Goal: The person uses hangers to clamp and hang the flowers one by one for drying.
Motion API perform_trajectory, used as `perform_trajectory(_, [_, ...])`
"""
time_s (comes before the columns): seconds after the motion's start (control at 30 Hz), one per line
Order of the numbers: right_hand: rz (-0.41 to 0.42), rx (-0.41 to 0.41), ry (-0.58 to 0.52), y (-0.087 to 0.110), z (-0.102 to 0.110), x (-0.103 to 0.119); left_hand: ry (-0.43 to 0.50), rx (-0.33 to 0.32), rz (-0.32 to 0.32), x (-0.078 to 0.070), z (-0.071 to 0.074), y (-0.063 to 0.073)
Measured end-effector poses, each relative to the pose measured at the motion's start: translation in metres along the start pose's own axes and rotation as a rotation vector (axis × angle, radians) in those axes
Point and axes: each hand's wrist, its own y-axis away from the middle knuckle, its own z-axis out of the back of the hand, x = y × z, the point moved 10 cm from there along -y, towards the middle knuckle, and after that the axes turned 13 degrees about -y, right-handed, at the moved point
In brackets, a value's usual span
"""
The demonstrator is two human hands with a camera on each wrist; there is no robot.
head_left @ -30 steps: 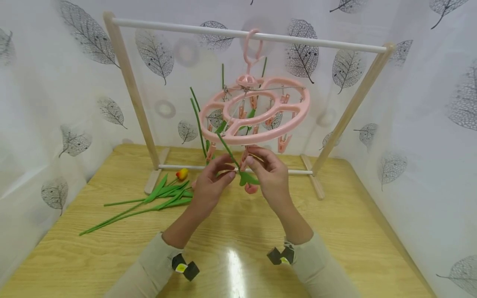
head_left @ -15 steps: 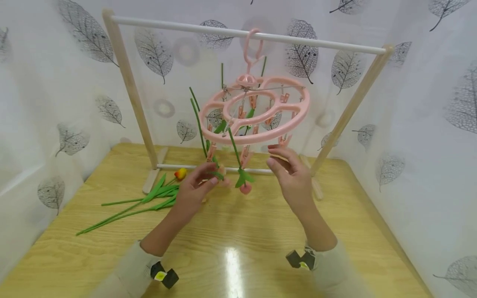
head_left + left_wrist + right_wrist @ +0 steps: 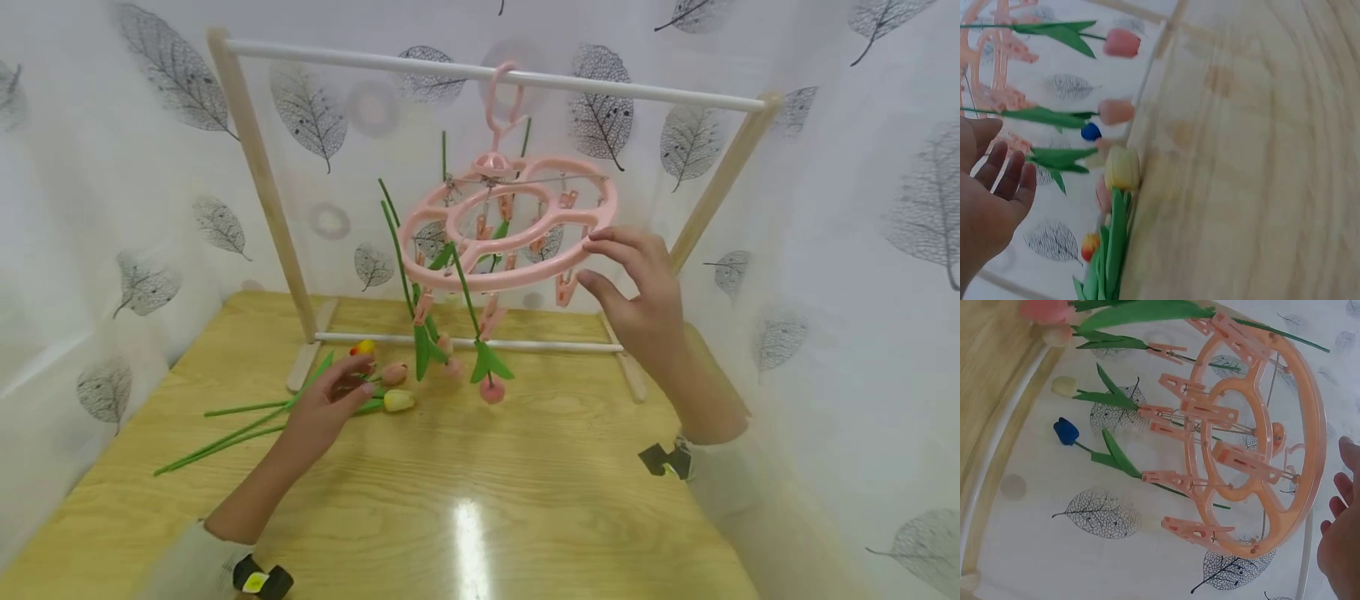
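Note:
A round pink clip hanger (image 3: 543, 271) hangs by its hook from a white rod. Artificial tulips hang head down from its clips, among them a pink tulip (image 3: 492, 390) in front and a blue tulip (image 3: 1066, 432) in the right wrist view. My right hand (image 3: 641, 296) is at the hanger's right side, fingertips right at the rim, holding nothing. Over the tulips lying on the table, my left hand (image 3: 326, 408) has loosely bent fingers with nothing between them. A yellow tulip (image 3: 399, 401) and a red-yellow tulip (image 3: 1089, 247) lie nearest to it.
The wooden rack has a slanting left post (image 3: 262, 183), a white top rod (image 3: 360, 60) and a low white crossbar (image 3: 555, 344). Green stems (image 3: 225, 446) reach left across the wooden table (image 3: 420, 500). A leaf-patterned curtain (image 3: 810, 208) encloses the back and sides.
Both hands have left the front pink tulip, which now hangs from a clip. My left hand has moved left and down to the lying tulips; my right hand has moved right and up to the rim.

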Motion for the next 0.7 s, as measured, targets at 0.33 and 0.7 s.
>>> perform_trajectory(0.33, [0.064,0.195,-0.002,-0.013,-0.017,-0.007,-0.143,0.023,0.046,0.033,0.026,0.018])
perform_trajectory(0.7, [0.064,0.275,0.031,-0.012,-0.027,-0.010,-0.277,-0.003,0.060,0.061,0.059,0.030])
